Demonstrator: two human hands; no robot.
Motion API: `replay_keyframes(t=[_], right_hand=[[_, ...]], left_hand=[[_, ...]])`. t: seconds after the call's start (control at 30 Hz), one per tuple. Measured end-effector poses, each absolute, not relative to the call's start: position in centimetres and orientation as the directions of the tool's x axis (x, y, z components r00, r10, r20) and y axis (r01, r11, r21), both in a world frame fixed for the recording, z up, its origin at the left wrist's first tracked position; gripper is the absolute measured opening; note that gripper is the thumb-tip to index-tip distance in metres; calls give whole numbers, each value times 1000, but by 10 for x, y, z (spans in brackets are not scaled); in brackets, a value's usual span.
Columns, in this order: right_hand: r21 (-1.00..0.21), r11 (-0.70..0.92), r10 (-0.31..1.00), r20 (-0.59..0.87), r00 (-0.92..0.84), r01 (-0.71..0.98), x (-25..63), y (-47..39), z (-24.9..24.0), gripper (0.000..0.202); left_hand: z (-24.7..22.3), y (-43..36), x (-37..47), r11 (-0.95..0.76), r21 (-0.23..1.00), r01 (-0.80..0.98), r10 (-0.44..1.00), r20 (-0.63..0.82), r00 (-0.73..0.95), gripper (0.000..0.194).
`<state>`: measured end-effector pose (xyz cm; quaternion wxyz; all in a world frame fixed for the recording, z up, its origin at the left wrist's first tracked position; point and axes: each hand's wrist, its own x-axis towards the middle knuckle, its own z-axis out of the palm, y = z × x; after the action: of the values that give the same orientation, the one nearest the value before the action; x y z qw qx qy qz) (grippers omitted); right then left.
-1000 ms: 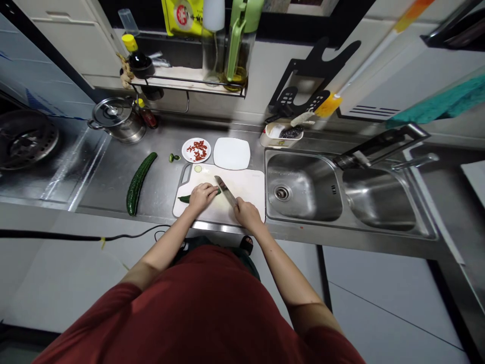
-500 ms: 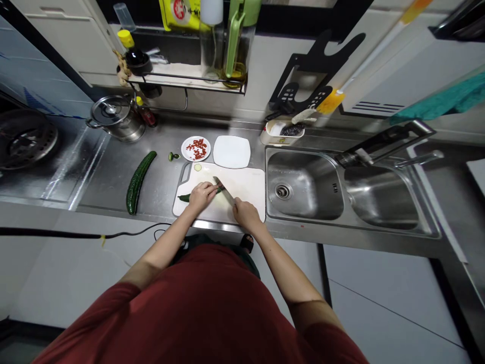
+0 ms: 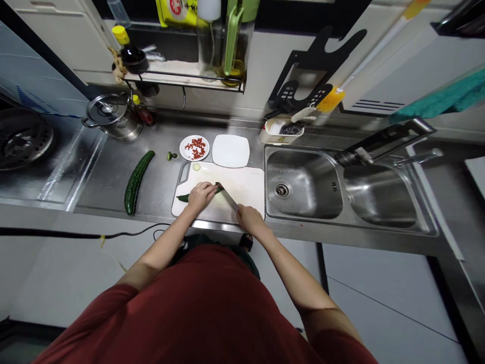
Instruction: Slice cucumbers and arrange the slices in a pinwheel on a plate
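Observation:
My left hand (image 3: 202, 196) is wrapped over a dark green cucumber (image 3: 183, 198) lying on the white cutting board (image 3: 248, 189), hiding its middle. In my right hand (image 3: 250, 219) is the handle of a knife (image 3: 228, 198), its blade slanting up and left to the cucumber's right end, close to my left fingertips. A pale round cucumber slice (image 3: 196, 166) lies at the board's upper left. Left of the board rests a whole cucumber (image 3: 138, 182), and small green cut-off pieces (image 3: 171, 156) lie by the plates.
Behind the board stand a round plate of chopped red pieces (image 3: 188, 155) and a white square plate (image 3: 231, 151). A double sink (image 3: 306, 215) borders the board on the right. A lidded steel pot (image 3: 127, 132) and a small bottle (image 3: 146, 116) stand at the back left, below a shelf (image 3: 182, 80).
The knife has shifted slightly right and down with my right hand, its tip lower over the cucumber's end. My left hand stays on the cucumber. The view has moved a little.

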<state>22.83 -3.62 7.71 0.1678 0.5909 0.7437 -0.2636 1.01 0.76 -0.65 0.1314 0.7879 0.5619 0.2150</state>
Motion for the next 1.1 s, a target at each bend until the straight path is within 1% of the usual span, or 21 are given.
replay_keyframes(t=[0.2, 0.47, 0.73, 1.1], right_hand=[[-198, 153, 782, -575, -241, 968, 230, -36, 79, 26], [-207, 173, 778, -570, -262, 963, 230, -33, 79, 27], [-212, 173, 781, -565, -265, 962, 226, -28, 78, 27], [-202, 184, 797, -543, -266, 962, 213, -21, 76, 30]], left_hand=[[-4, 8, 11, -327, 446, 833, 945, 178, 276, 30], [-7, 10, 10, -345, 451, 823, 938, 204, 282, 31], [-7, 11, 9, -331, 444, 832, 944, 170, 284, 30], [-7, 11, 8, -366, 445, 817, 929, 221, 296, 28]])
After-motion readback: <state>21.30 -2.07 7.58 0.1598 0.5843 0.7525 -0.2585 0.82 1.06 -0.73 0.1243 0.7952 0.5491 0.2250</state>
